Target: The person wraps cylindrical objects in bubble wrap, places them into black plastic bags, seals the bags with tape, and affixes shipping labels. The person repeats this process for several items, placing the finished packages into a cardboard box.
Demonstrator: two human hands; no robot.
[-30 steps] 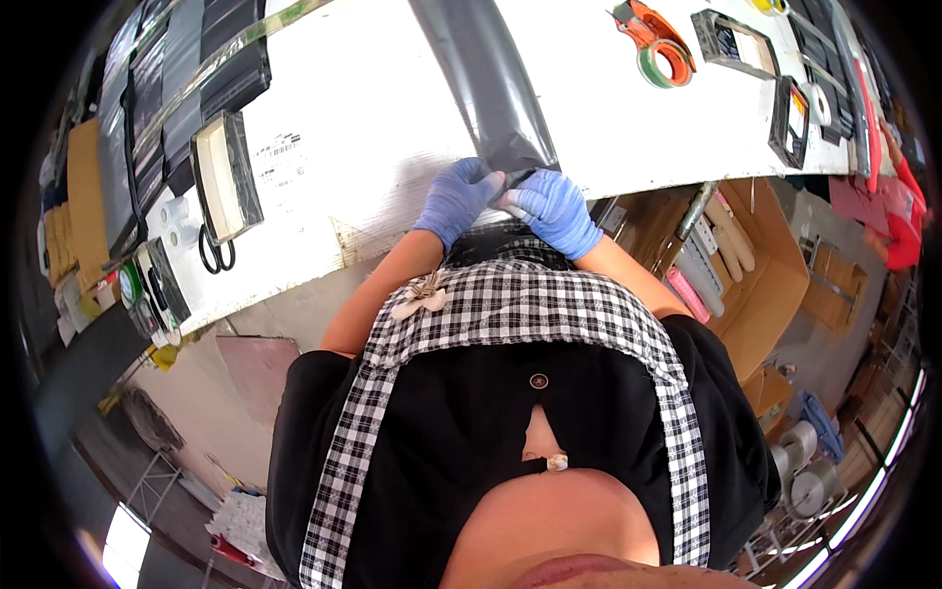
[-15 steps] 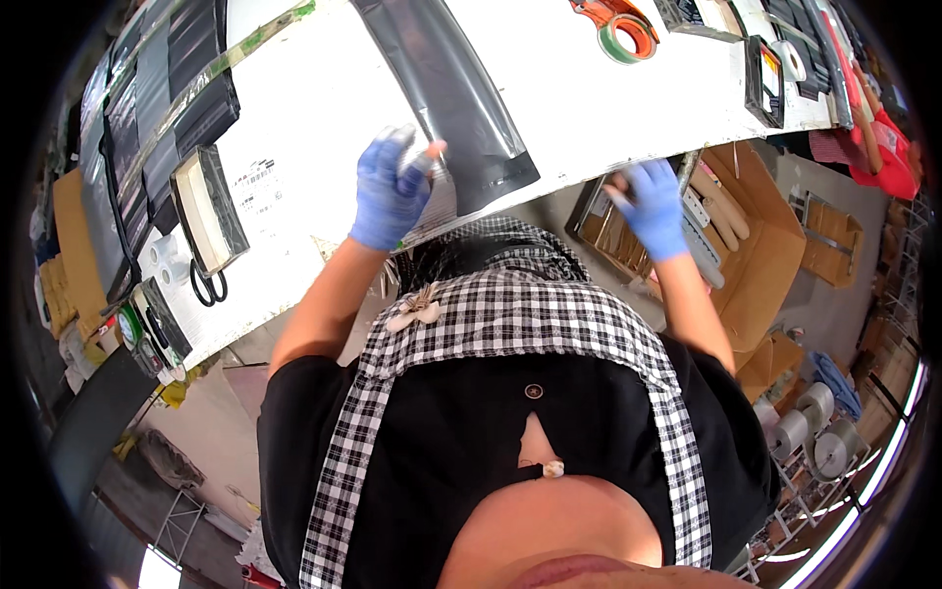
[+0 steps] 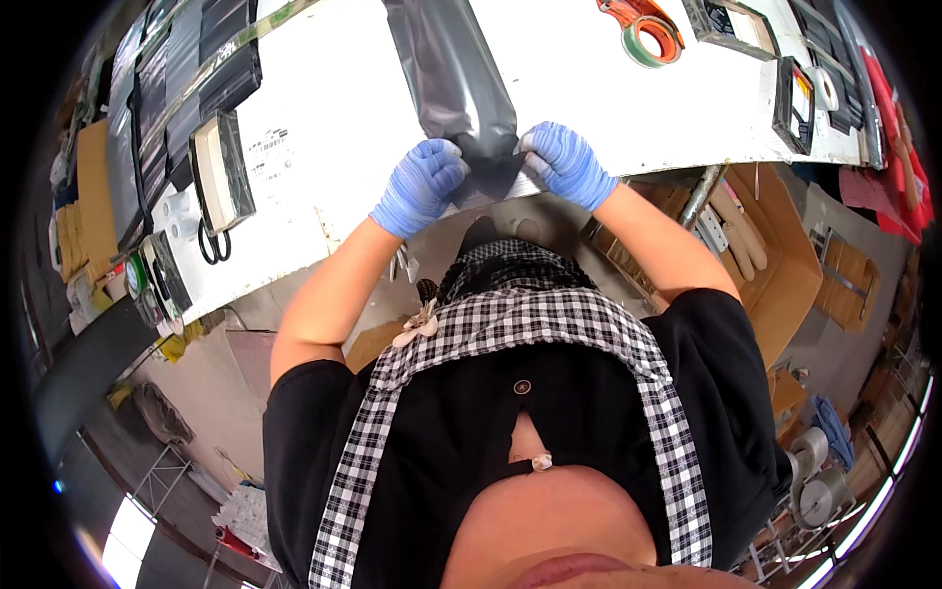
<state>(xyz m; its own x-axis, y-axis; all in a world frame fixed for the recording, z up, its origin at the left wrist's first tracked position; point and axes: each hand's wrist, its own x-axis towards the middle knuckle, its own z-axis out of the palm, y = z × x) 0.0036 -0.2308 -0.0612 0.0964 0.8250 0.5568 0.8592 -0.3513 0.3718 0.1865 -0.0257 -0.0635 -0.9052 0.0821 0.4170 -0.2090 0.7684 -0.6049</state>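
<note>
A long dark grey plastic bag (image 3: 456,79) stretches from the far edge of the picture to the front edge of the white table. Its near end is bunched and creased between my hands. My left hand (image 3: 424,182), in a blue glove, is closed on the left corner of that end. On the right corner, my gloved right hand (image 3: 567,165) pinches the plastic with the fingers curled in. The flap of the end hangs at the table's edge.
An orange tape dispenser (image 3: 648,37) lies at the far right of the white table (image 3: 324,118). Scissors (image 3: 214,243) and an open black box (image 3: 222,169) are at the left, near stacked dark bags (image 3: 231,59). Below the right edge stands a cardboard box (image 3: 780,260) with rolls.
Both hands have come to the bag's near end and closed on its corners. The right hand moved in from beyond the table edge. The bag's end, flat before, is now gathered.
</note>
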